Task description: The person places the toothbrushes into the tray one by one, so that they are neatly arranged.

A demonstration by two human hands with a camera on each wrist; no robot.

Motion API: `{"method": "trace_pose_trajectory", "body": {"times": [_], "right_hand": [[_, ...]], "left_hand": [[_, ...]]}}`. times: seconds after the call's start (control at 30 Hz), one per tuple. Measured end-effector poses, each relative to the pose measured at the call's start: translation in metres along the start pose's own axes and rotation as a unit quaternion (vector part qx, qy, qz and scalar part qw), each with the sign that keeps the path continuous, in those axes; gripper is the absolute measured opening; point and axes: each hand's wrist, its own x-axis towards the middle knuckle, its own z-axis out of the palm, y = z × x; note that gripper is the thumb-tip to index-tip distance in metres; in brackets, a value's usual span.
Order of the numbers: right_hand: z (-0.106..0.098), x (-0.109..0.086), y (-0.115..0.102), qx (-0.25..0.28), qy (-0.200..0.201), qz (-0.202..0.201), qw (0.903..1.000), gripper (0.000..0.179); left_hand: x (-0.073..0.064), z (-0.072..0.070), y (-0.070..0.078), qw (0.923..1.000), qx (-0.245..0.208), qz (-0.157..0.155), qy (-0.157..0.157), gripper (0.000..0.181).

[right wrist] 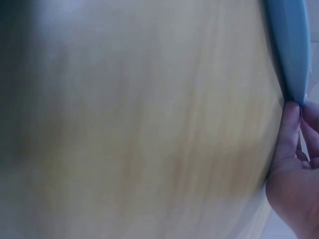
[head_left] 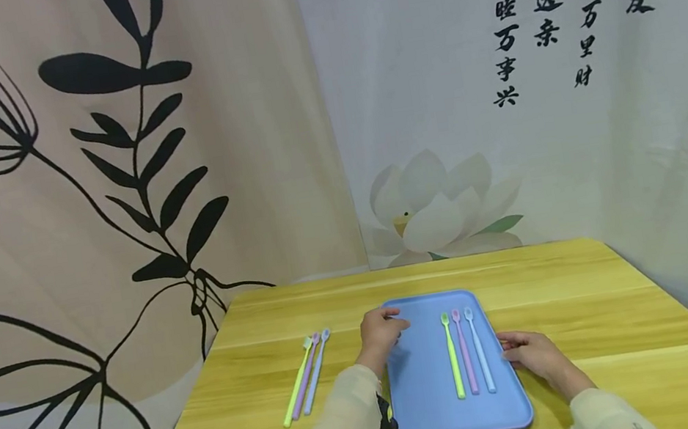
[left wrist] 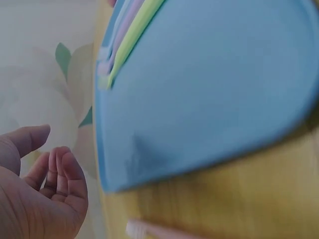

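A blue tray (head_left: 422, 381) lies on the table and carries a green toothbrush (head_left: 454, 361), a purple toothbrush (head_left: 466, 356) and a blue toothbrush (head_left: 481, 353), side by side on its right half. Over the tray's far left corner hovers my left hand (head_left: 383, 331), its fingers loosely bent around nothing; the left wrist view shows the same hand (left wrist: 47, 191) apart from the tray. My right hand (head_left: 534, 353) is at the tray's right rim. Thumb and finger of that hand (right wrist: 299, 169) pinch the rim in the right wrist view.
Left of the tray, a second green toothbrush (head_left: 298, 383), purple toothbrush (head_left: 306, 377) and blue toothbrush (head_left: 317, 374) lie close together on the wooden table (head_left: 596, 295). A printed curtain (head_left: 267, 144) hangs behind the table's far edge.
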Motion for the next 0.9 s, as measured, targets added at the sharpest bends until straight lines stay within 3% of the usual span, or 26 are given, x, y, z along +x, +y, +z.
{"method": "trace_pose_trajectory", "body": {"times": [0.17,0.4,0.9], "right_hand": [[-0.001,0.001,0.001,-0.001,0.0,-0.003,1.0,0.046],[-0.001,0.001,0.002,0.003,0.001,-0.002,1.0,0.047],[0.0,0.002,0.003,0.006,-0.001,-0.017,0.9998,0.047]], "left_hand": [[0.007,-0.023,-0.003,0.9995,-0.027,-0.008,-0.015,0.031],[0.007,-0.05,-0.012,0.9997,-0.014,-0.004,-0.022,0.035],[-0.001,-0.077,-0.035,0.9985,-0.002,-0.035,-0.042,0.037]]}}
